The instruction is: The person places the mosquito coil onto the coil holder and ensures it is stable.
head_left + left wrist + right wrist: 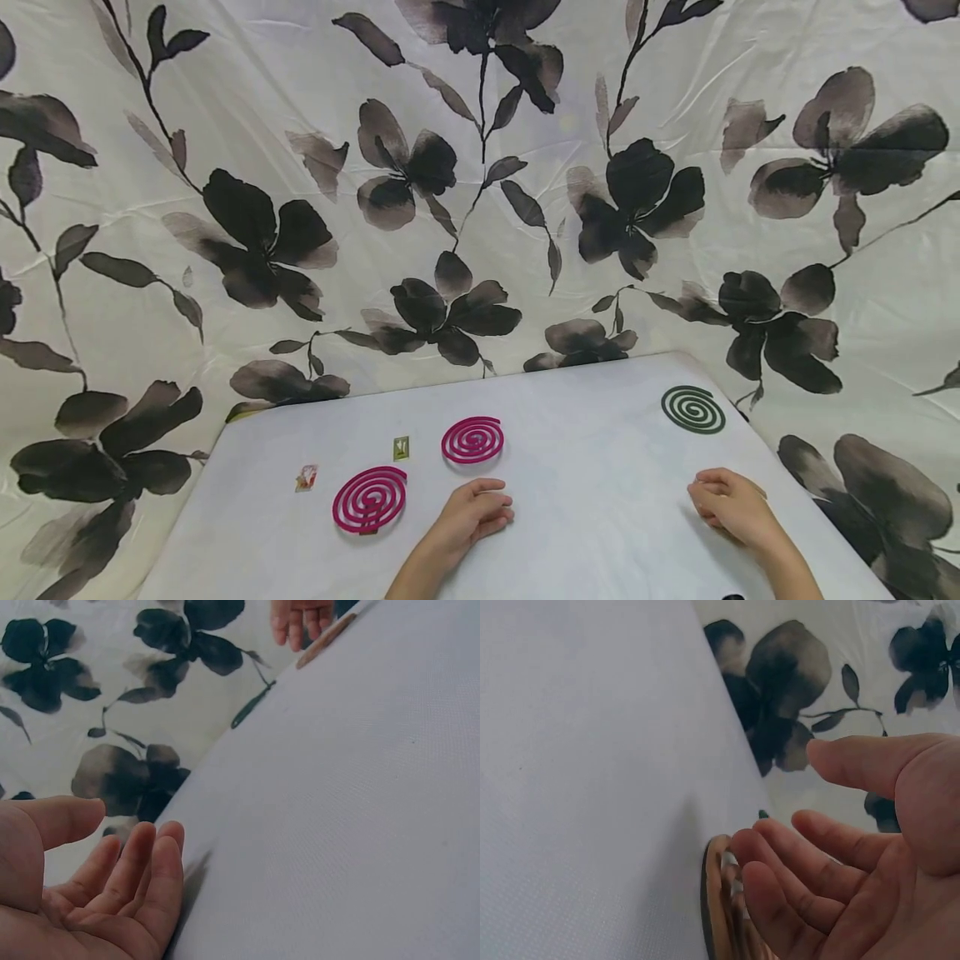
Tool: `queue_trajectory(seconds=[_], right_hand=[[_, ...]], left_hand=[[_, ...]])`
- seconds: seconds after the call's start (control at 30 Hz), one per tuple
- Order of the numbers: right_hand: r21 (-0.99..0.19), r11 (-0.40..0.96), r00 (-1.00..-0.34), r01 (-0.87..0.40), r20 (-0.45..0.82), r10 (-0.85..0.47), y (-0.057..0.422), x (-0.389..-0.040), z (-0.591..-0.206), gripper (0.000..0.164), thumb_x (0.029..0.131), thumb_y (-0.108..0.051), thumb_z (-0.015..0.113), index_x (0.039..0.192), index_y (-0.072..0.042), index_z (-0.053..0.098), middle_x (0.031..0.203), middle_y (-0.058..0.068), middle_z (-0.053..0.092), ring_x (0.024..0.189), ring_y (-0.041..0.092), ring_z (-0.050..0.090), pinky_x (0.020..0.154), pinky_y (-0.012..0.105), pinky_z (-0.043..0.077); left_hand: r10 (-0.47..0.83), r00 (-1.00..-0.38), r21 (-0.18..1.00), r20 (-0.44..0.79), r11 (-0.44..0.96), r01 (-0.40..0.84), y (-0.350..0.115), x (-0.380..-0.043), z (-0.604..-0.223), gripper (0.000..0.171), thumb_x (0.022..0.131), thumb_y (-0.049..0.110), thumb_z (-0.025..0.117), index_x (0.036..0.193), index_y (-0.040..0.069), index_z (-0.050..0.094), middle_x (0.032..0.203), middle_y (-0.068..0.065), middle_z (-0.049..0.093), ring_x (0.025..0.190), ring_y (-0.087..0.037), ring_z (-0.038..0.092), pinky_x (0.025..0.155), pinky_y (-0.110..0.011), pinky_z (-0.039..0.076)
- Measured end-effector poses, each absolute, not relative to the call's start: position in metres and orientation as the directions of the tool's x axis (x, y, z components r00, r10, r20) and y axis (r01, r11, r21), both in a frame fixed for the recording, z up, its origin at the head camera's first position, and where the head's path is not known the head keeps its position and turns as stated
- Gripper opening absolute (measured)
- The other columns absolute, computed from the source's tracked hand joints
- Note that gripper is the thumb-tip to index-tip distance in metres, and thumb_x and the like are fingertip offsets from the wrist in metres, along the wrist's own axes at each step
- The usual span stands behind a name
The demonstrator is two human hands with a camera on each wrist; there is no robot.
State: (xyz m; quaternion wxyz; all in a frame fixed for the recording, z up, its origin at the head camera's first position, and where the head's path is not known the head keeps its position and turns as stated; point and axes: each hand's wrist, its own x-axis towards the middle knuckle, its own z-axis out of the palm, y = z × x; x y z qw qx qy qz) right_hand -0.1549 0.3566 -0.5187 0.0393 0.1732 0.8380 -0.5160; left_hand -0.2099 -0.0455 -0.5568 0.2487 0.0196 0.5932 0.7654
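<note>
My left hand (468,517) rests at the middle front of the white table (577,467), fingers loosely curled and holding nothing. In the left wrist view its palm (97,922) faces inward. To its left lies a magenta spiral coil (370,500), and a second magenta coil (473,440) lies just beyond it. My right hand (731,504) is near the right edge, loosely curled and gripping nothing. Beside its fingertips in the right wrist view is a flat brown ridged thing (718,900), mostly hidden by the hand in the head view. Farther back lies a dark green coil (693,409).
A small green card (401,448) and a small red-and-white card (306,477) lie on the left. Another small piece (368,532) shows under the nearer magenta coil. A dark object (732,597) peeks in at the bottom edge. Flowered cloth (450,208) hangs behind the table.
</note>
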Motion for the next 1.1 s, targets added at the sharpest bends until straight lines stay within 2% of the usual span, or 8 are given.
queue_trajectory(seconds=[0.37,0.73,1.1], right_hand=[[-0.845,0.405,-0.931,0.348,-0.261,0.256,0.361,-0.151,-0.528,0.032,0.088,-0.012,0.07,0.11,0.007,0.056,0.08,0.003,0.065,0.068,0.018,0.058,0.054,0.031,0.052],[-0.837,0.432,-0.938,0.334,-0.252,0.237,0.355,-0.154,-0.532,0.048,0.086,-0.015,0.073,0.12,0.011,0.052,0.091,0.006,0.068,0.072,0.019,0.062,0.056,0.032,0.052],[-0.867,0.398,-0.951,0.299,-0.238,0.197,0.339,-0.161,-0.534,0.041,0.085,-0.009,0.074,0.116,0.009,0.055,0.089,0.005,0.067,0.07,0.019,0.059,0.053,0.03,0.051]], left_hand=[[0.399,-0.875,0.916,-0.275,-0.168,-0.364,-0.045,-0.208,-0.558,0.042,0.094,0.01,0.06,0.128,-0.01,0.046,0.105,-0.017,0.066,0.087,-0.019,0.068,0.08,-0.03,0.056],[0.403,-0.873,0.913,-0.274,-0.177,-0.368,-0.044,-0.21,-0.558,0.046,0.092,0.011,0.063,0.129,-0.009,0.046,0.106,-0.017,0.066,0.087,-0.02,0.068,0.08,-0.03,0.056],[0.419,-0.866,0.91,-0.274,-0.177,-0.374,-0.038,-0.209,-0.558,0.041,0.094,0.01,0.06,0.129,-0.009,0.047,0.107,-0.018,0.065,0.087,-0.018,0.068,0.079,-0.029,0.056]])
